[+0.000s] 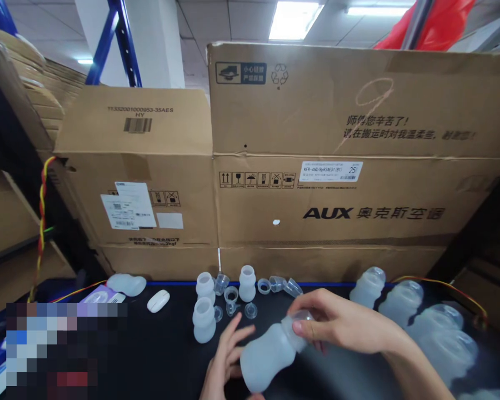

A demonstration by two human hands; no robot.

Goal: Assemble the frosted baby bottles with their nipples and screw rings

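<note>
Bottle, frosted and tilted, sits low over the black tabletop: left hand fingers wrapped around its base, right hand fingers pinched on its clear cap. Three uncapped bottles stand behind; four capped bottles lie right. Contents cannot be told.

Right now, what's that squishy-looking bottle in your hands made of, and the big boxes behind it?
The bottle looks like frosted, see-through silicone or soft plastic: milky, matte, with rounded bulges. I cannot tell which. The left hand props it while the right hand grips its clear top. The boxes are brown cardboard, dull, with creased folds and printed labels.
</note>
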